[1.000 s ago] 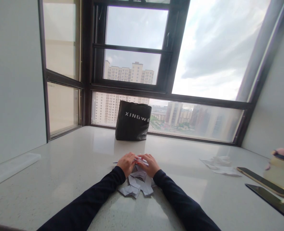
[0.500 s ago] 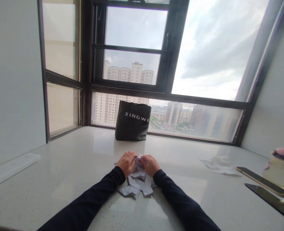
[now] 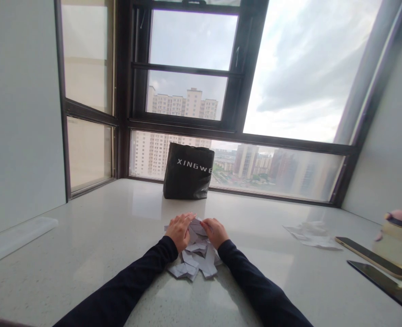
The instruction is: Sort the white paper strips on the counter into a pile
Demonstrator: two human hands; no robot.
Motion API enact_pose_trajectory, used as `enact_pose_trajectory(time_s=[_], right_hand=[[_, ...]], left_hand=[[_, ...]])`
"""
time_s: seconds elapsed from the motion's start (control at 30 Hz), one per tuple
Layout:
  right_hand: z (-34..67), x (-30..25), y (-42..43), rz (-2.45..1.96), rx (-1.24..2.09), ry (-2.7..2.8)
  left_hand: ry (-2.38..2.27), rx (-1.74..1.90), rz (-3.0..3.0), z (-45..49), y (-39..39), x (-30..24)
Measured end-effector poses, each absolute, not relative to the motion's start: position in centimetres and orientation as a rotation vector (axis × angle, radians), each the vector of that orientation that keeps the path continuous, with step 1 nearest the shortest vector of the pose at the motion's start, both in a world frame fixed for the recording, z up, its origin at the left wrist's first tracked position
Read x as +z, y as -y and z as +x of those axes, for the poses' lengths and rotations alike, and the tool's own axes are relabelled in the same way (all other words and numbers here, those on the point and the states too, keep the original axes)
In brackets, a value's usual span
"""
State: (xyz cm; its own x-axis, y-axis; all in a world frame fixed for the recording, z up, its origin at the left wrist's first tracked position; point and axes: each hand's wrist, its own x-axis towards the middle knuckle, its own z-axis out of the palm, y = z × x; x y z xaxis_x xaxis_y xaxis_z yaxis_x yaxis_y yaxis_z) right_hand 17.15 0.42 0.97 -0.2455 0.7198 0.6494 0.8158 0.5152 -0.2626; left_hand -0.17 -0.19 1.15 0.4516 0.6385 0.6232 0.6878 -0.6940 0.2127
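Near the middle of the white counter, both of my hands are over a small heap of creased white paper pieces (image 3: pixel 190 265). My left hand (image 3: pixel 178 231) lies palm down at the heap's upper left, its fingers stretched out over a paper edge; its thumb is hard to make out. Opposite it, my right hand (image 3: pixel 216 232) pinches the right side of a white paper piece (image 3: pixel 197 224) between thumb and bent fingers. This piece spans the gap between the two hands. Dark sleeves cover both forearms.
Behind the hands a black bag (image 3: pixel 188 172) stands upright by the window. To the right lie more white papers (image 3: pixel 311 235), a phone (image 3: pixel 371 256), a dark flat slab (image 3: pixel 384 286) and a pink-lidded container (image 3: pixel 398 238). A whitish flat strip (image 3: pixel 20 240) lies left.
My left fingers have straightened and lie flatter over the paper. The paper piece between my hands shows more of its surface. My right hand still pinches it, with little movement.
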Motion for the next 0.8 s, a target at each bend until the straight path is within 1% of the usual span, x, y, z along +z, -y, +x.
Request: enact_pose_trajectory(time_s=[0.33, 0.8], right_hand=[[17.26, 1.09, -0.44, -1.289, -0.088, 1.958], [17.18, 0.83, -0.61, -1.441, 0.01, 1.961]], left_hand=[[1.117, -1.19, -2.612, -0.05, 0.04, 0.99], [1.274, -1.005, -2.697, -0.15, -0.32, 0.44]])
